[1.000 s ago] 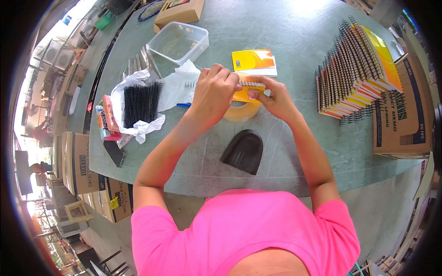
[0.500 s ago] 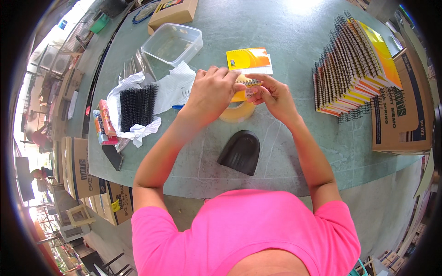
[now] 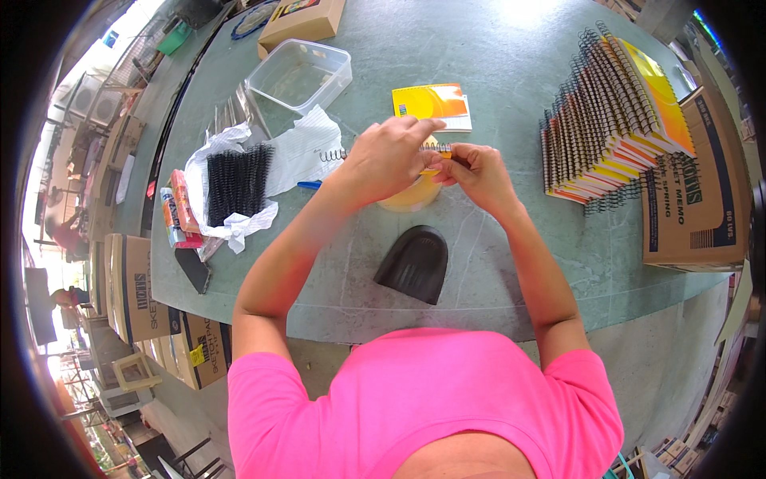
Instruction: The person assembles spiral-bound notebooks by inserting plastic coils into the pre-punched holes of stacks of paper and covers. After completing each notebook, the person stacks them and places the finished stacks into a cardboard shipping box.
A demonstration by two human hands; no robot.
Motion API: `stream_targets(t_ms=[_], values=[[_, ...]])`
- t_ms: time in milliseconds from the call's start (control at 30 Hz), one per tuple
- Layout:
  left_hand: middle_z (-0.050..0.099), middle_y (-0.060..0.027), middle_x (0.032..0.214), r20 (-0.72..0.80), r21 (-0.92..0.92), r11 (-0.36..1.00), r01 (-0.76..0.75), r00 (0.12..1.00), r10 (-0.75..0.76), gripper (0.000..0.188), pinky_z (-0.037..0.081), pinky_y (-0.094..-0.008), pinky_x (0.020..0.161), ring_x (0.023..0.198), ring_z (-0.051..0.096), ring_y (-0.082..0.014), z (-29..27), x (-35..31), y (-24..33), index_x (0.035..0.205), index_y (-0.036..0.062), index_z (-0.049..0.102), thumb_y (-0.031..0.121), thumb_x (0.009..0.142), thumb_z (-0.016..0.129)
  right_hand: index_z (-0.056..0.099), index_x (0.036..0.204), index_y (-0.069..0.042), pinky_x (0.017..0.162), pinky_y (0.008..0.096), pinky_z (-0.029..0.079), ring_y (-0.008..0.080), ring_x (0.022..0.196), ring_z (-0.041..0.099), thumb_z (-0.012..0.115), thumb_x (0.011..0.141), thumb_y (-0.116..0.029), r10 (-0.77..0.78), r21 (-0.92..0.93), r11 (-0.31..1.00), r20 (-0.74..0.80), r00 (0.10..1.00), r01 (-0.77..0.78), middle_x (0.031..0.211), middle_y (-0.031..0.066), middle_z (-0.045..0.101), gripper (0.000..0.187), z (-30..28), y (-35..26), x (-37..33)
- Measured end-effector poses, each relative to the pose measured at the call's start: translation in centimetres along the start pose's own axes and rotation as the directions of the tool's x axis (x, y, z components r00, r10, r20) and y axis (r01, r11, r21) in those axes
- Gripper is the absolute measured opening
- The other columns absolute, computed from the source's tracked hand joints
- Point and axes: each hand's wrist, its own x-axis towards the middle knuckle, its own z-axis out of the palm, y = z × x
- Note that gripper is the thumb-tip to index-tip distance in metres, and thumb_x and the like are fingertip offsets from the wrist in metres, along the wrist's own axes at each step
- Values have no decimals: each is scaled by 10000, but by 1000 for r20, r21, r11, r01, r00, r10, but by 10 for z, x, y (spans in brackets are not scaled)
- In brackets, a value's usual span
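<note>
Both my hands are together over the middle of the table, around a small yellow memo pad (image 3: 444, 155) that their fingers mostly hide. A dark spiral wire (image 3: 333, 155) runs along the pad's top edge, its free end sticking out left past my left hand (image 3: 389, 161). That hand is closed on the pad and the wire, with its index finger reaching over the wire. My right hand (image 3: 483, 177) pinches the pad's right end between thumb and fingers. Just beneath the hands lies a roll of tape (image 3: 408, 199), partly covered.
A yellow-orange memo pad (image 3: 427, 102) lies beyond my hands; a black curved object (image 3: 415, 263) lies nearer. Leftward are black wire coils (image 3: 238, 185) on white paper and a clear plastic box (image 3: 339, 76). Stacked spiral pads (image 3: 610, 120) and a carton (image 3: 694, 215) stand right.
My left hand has shifted slightly right and its index finger has stretched out over the wire. More of the wire's left end now shows. The right hand has moved slightly to the right and down.
</note>
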Motion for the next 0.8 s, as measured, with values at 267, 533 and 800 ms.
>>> stream_targets(t_ms=[267,533,800], values=[[622,-154,862,42,-161,987,-10,999,17,187,476,-376,765,843,596,-310,9,5,7,910,25,638,97,743,593,633,926,51,644,252,527,121,685,662,555,831,-74,-28,-62,998,-31,999,26,717,100,672,175,2,-2,-3],[617,-129,837,26,-113,994,14,1000,-12,245,461,-358,755,949,565,-295,11,9,8,943,66,633,55,699,626,660,893,-34,521,287,452,112,533,576,606,816,-118,-154,-203,971,-134,979,125,632,120,621,127,10,-2,-10],[623,-76,770,253,-131,888,441,881,-400,237,459,-282,644,675,577,-160,-37,-30,-14,961,9,607,122,758,652,643,926,-7,653,227,470,56,708,571,679,797,-147,-26,57,998,-61,998,30,809,16,647,194,-14,-5,1]])
